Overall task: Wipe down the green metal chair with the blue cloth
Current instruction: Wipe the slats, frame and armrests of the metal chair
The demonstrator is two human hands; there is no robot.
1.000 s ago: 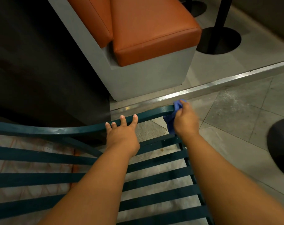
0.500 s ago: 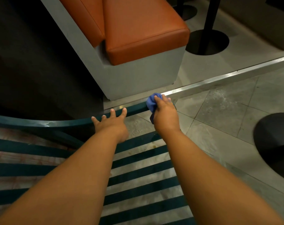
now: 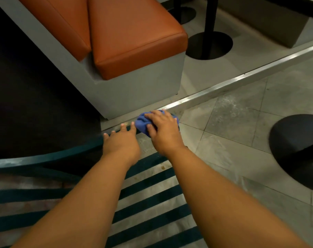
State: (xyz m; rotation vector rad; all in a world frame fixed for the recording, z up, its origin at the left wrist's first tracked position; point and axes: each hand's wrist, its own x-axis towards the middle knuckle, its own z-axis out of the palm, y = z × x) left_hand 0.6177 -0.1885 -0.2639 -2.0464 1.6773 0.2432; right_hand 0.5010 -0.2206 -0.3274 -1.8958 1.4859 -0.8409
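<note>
The green metal chair [image 3: 50, 158] lies below me, its curved top rail running from the left edge up to the centre and its flat slats [image 3: 152, 197] crossing the lower half. My right hand [image 3: 165, 129] presses the bunched blue cloth [image 3: 142, 123] onto the rail's right end. My left hand [image 3: 121, 142] rests flat on the rail just left of the cloth, fingers spread and holding nothing. The rail's end is hidden under the cloth and hand.
An orange-cushioned bench on a grey base [image 3: 137, 86] stands right behind the rail. A metal floor strip [image 3: 241, 81] runs diagonally. Black round table bases sit at the back [image 3: 209, 45] and at the right [image 3: 299, 145]. Grey tiles [image 3: 232, 122] lie to the right.
My right hand has slid the cloth leftward along the rail toward my left hand, and now lies flatter on top of it. The left hand stays on the rail.
</note>
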